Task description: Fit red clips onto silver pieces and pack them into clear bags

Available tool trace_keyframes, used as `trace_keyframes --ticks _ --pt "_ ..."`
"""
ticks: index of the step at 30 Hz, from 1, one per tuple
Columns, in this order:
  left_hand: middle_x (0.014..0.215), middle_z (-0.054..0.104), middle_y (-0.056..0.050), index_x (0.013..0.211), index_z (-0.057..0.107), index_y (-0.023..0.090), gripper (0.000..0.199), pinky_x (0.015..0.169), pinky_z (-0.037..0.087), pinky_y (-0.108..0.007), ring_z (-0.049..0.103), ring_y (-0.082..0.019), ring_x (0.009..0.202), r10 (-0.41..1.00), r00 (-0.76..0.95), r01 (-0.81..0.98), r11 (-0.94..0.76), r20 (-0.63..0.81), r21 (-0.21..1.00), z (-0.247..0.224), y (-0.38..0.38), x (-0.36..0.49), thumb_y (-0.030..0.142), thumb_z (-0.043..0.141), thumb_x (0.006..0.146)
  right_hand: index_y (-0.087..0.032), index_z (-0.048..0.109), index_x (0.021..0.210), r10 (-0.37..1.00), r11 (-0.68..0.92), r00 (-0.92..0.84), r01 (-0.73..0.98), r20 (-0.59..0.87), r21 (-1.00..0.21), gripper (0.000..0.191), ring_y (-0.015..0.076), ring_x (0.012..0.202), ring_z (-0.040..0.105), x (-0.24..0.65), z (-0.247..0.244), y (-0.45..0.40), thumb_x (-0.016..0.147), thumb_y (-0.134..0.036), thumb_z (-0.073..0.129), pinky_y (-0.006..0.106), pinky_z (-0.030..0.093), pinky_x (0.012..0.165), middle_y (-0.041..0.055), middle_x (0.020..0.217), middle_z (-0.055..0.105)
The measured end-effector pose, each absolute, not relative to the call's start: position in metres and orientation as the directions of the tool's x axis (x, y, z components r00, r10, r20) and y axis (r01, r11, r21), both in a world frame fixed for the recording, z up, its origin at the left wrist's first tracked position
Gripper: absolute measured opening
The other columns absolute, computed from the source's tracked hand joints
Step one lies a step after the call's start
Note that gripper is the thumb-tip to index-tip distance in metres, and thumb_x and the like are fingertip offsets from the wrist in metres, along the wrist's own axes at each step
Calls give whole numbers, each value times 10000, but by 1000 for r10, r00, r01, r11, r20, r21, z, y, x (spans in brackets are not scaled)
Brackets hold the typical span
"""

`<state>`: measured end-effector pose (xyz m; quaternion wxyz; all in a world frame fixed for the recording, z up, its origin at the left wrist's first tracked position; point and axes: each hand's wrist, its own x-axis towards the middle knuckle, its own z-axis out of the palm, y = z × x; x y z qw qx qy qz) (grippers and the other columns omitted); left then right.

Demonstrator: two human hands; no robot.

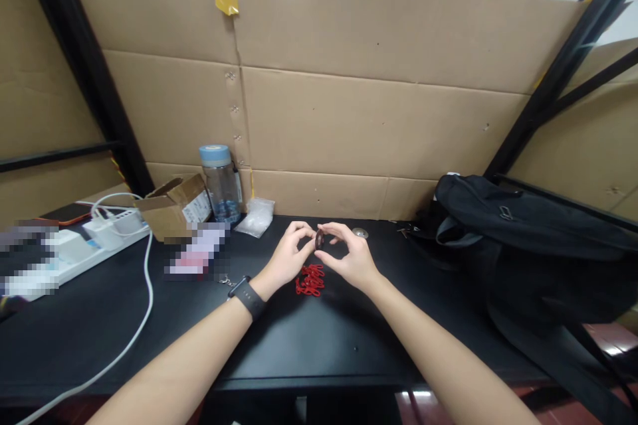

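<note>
Disc [319, 241], dark and small, is held up near the centre of the frame, between two hands. Behind everything, a cardboard wall [399, 119] fills the upper frame, and the black tabletop [294, 352] spreads below it. A black bag [538, 226] takes up the right side; a white power strip [119, 228] lies at the left, with a box [169, 219] and a bottle [219, 179] near it, left of centre.

The right hand [359, 260] has its thumb and forefinger curved in a wide C, their tips on the disc's lower and upper edges. The left hand [285, 257] brings its fingers together at the disc's left edge; whether they pinch it or merely touch it, I cannot tell. A red cord [312, 281] lies bunched on the tabletop, just below the hands in the frame.

To handle the disc well, I would let the right fingers bear it by the rim, pressing evenly so it doesn't slip or spin, and leave the left fingertips light for fine work. Keeping it low over the tabletop would soften any drop.
</note>
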<state>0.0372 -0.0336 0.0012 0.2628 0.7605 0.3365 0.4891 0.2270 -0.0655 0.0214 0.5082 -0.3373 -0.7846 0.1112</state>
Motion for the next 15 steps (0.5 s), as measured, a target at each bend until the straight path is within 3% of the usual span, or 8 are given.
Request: trace_keyframes --ticks 5,15 --pt "1081 550 -76 938 671 196 151 991 459 -352 571 -210 1066 757 266 261 -653 597 711 3 -38 38 299 563 953 -252 602 1286 639 756 -263 386 723 -528 496 222 1063 687 227 19 -64 819 -289 765 353 594 867 80 1241 685" --pt "1094 565 -64 926 647 216 88 969 454 -390 565 -224 1076 733 258 486 -661 629 571 11 -49 39 225 561 937 -261 630 1228 710 703 -219 286 669 -652 437 212 1008 705 223 8 -61 827 -348 777 359 603 863 76 1234 691"
